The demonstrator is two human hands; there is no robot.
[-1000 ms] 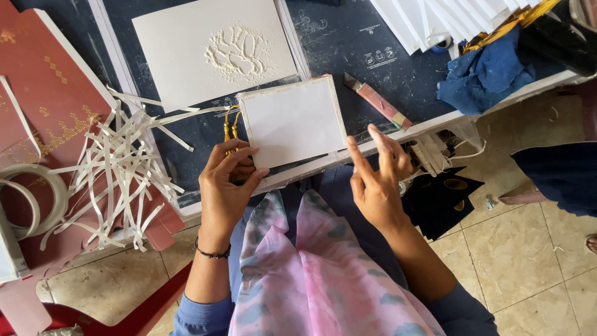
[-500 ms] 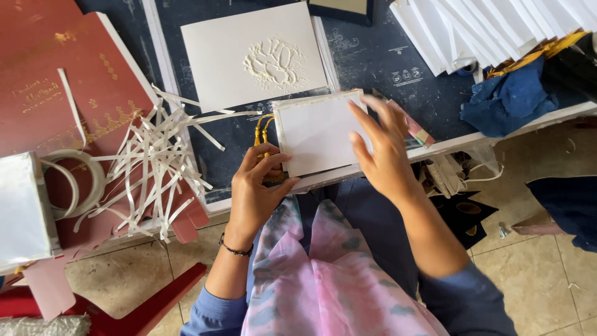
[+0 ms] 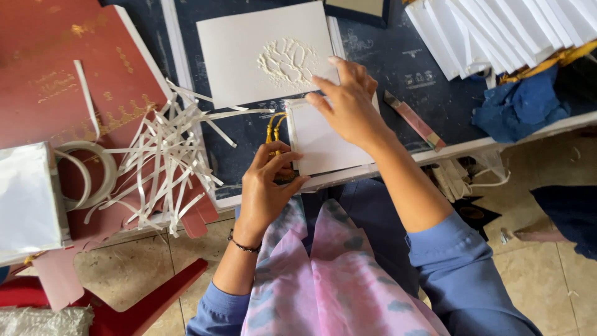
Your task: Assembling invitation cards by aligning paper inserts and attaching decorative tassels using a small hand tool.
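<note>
While the right hand (image 3: 349, 104) lies flat, fingers spread, pressing on the small white folded card (image 3: 323, 140) at the near edge of the dark blue worktable (image 3: 398, 62), the left hand (image 3: 268, 186) pinches the golden-yellow cord (image 3: 272, 127) at the card's left edge. This looks like the cord-fitting step; seating it seemingly calls for a steady card and a fine, firm pinch.

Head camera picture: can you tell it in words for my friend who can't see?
A right hand presses a white card on a dark table, while the left hand pinches its yellow cord. White paper strips lie to the left.
</note>
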